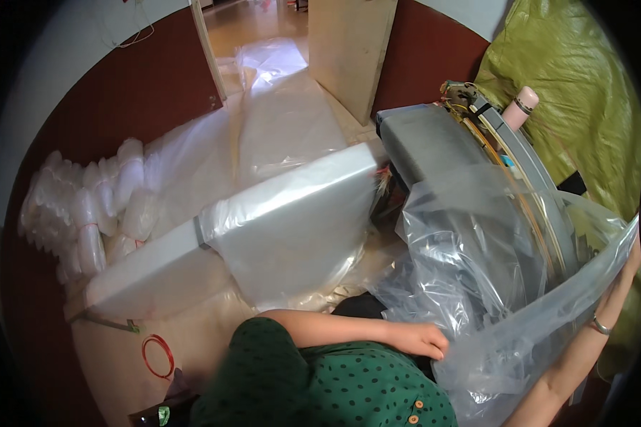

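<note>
Two colours cover the walls (404,64), dark red below and pale above, around a pale door (349,53) standing open beyond the work. Layers of clear sheeting (285,117) stretch back toward the doorway, and bundled clear plastic (89,238) is heaped along the left wall. A long whitish block (146,267) crosses the middle, its right part draped in film; a red coil (158,357) lies on the pale surface (110,356) at lower left. Right of centre, a large clear plastic sheet (441,256) falls in folds against a grey machine (434,142), with a pink bottle (521,107) and an olive tarp (566,99) behind. The left hand (421,341) is closed, gripping the sheet's near-left edge; the sheet rises to the right hand (634,242), whose finger closure I cannot tell at the dark rim.
</note>
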Action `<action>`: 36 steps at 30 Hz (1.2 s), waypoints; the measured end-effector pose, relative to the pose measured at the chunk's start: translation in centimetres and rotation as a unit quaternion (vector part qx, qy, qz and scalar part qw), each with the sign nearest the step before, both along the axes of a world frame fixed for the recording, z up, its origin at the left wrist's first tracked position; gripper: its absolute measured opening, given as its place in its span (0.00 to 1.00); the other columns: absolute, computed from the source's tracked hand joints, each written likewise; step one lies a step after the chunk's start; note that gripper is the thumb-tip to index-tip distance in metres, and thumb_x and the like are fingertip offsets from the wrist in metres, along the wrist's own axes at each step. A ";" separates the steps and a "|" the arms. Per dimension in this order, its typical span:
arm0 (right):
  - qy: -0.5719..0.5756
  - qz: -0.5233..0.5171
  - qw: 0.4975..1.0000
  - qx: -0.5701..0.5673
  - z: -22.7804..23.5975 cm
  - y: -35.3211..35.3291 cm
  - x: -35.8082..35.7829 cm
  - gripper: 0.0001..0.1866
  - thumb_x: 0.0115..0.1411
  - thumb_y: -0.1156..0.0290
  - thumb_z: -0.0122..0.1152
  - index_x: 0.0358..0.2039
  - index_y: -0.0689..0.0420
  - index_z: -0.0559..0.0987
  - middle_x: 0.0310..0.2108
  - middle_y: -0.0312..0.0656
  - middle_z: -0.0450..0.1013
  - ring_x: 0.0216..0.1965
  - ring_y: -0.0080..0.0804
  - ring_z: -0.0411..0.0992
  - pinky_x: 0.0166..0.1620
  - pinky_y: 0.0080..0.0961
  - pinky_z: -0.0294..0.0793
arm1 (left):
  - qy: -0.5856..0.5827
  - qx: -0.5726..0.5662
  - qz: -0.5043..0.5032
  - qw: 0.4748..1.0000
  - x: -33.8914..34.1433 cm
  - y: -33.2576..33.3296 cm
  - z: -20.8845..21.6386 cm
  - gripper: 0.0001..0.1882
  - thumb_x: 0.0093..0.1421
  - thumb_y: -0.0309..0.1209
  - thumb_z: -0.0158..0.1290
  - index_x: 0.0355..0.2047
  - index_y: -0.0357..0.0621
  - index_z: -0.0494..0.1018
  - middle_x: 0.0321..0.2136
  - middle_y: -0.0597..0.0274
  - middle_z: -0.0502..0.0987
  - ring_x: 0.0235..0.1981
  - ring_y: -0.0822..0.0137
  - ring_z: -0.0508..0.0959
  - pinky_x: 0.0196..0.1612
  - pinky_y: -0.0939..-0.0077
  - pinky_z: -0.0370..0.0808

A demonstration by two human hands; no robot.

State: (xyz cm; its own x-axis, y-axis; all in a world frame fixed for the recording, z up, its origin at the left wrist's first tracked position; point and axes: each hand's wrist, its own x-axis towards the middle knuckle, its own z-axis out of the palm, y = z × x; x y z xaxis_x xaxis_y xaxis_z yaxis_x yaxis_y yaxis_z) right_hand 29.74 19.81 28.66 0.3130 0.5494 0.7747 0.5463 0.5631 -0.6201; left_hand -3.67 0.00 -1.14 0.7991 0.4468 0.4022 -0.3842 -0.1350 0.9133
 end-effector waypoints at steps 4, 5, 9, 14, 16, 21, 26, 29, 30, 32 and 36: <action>-0.106 -0.016 0.994 -0.010 -1.0 0.8 -0.9 0.17 0.63 0.60 0.47 0.39 0.62 0.75 0.29 0.29 0.68 0.32 0.18 0.65 0.38 0.18 0.64 | -0.140 -0.057 0.061 0.987 -12.0 -1.5 8.4 0.09 0.54 0.23 0.48 0.18 0.36 0.72 0.18 0.60 0.73 0.20 0.69 0.71 0.23 0.76 0.65; -0.180 -0.014 0.983 -0.029 -3.4 2.1 -1.7 0.17 0.63 0.61 0.47 0.36 0.64 0.75 0.28 0.30 0.68 0.31 0.20 0.63 0.38 0.19 0.64 | -0.211 -0.069 0.112 0.969 -14.8 -2.1 9.5 0.10 0.54 0.23 0.47 0.16 0.37 0.72 0.16 0.58 0.73 0.16 0.67 0.70 0.19 0.74 0.63; -0.330 0.093 0.898 -0.275 -13.1 1.3 -13.4 0.15 0.62 0.64 0.48 0.26 0.64 0.71 0.21 0.40 0.67 0.26 0.23 0.61 0.32 0.21 0.63 | -0.256 0.058 0.217 0.940 -25.2 -1.7 7.1 0.20 0.63 0.38 0.42 0.21 0.37 0.71 0.17 0.57 0.75 0.17 0.64 0.76 0.21 0.84 0.70; -0.299 0.154 0.881 -0.334 -17.6 -0.8 -19.6 0.15 0.61 0.67 0.49 0.22 0.64 0.67 0.15 0.37 0.56 0.20 0.21 0.54 0.24 0.22 0.57 | 0.325 -0.121 0.834 0.429 -42.9 -5.5 -10.5 0.20 0.60 0.38 0.45 0.42 0.31 0.69 0.40 0.47 0.73 0.43 0.57 0.72 0.47 0.69 0.67; -0.268 0.180 0.891 -0.319 -19.1 0.2 -18.8 0.15 0.61 0.66 0.49 0.21 0.63 0.66 0.14 0.34 0.55 0.20 0.19 0.53 0.24 0.20 0.55 | 0.560 0.021 0.810 0.173 -48.1 -9.9 -18.5 0.18 0.57 0.35 0.48 0.42 0.32 0.70 0.43 0.49 0.72 0.44 0.54 0.71 0.49 0.67 0.66; -0.230 0.162 0.898 -0.338 -20.1 1.2 -15.1 0.16 0.62 0.65 0.47 0.20 0.59 0.67 0.15 0.27 0.51 0.19 0.15 0.48 0.22 0.16 0.48 | 0.453 0.007 0.879 0.149 -50.1 -13.8 -20.0 0.10 0.52 0.28 0.53 0.35 0.38 0.74 0.38 0.54 0.75 0.39 0.57 0.73 0.43 0.69 0.68; -0.156 0.170 0.902 -0.366 -20.9 0.4 -12.7 0.18 0.63 0.59 0.46 0.20 0.55 0.67 0.14 0.24 0.51 0.17 0.12 0.48 0.20 0.15 0.45 | 0.049 -0.335 0.864 0.371 -54.1 -17.3 -16.6 0.06 0.48 0.24 0.55 0.28 0.42 0.75 0.29 0.61 0.77 0.31 0.67 0.74 0.35 0.74 0.69; -0.105 0.197 0.897 -0.382 -21.5 0.7 -12.6 0.18 0.63 0.57 0.46 0.21 0.54 0.68 0.14 0.23 0.52 0.17 0.11 0.48 0.20 0.14 0.44 | -0.013 -0.198 0.973 0.114 -57.7 -22.3 -17.5 0.05 0.50 0.23 0.51 0.28 0.42 0.75 0.27 0.61 0.75 0.29 0.70 0.72 0.34 0.77 0.69; -0.094 0.198 0.898 -0.381 -21.4 0.6 -12.2 0.17 0.63 0.57 0.46 0.21 0.54 0.68 0.15 0.23 0.52 0.17 0.11 0.48 0.20 0.14 0.44 | -0.029 -0.189 0.981 0.022 -56.8 -21.9 -16.1 0.05 0.51 0.23 0.50 0.29 0.41 0.75 0.26 0.61 0.75 0.28 0.70 0.72 0.34 0.78 0.69; -0.096 0.208 0.912 -0.341 -22.6 0.9 -11.5 0.16 0.62 0.58 0.47 0.22 0.55 0.70 0.15 0.23 0.54 0.17 0.11 0.49 0.20 0.13 0.45 | -0.029 -0.137 0.990 0.029 -57.9 -20.3 -16.5 0.05 0.52 0.23 0.48 0.27 0.40 0.74 0.25 0.61 0.74 0.28 0.70 0.72 0.33 0.78 0.69; -0.109 0.214 0.904 -0.353 -22.2 -1.7 -13.7 0.13 0.62 0.63 0.48 0.25 0.57 0.74 0.16 0.23 0.55 0.16 0.10 0.50 0.19 0.12 0.47 | 0.004 -0.181 0.841 0.509 -43.6 -2.8 -5.3 0.06 0.57 0.28 0.49 0.34 0.39 0.71 0.27 0.68 0.72 0.27 0.76 0.69 0.30 0.82 0.66</action>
State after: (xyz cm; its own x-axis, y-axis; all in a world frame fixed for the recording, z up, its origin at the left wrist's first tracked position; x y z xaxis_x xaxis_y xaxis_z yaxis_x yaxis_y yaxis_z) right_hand 16.08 18.10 6.43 -0.1632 0.9659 0.2010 0.5250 0.2576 -0.8112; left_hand -47.27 -2.78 -6.44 -0.8369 0.5451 0.0499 0.0009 -0.0897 0.9960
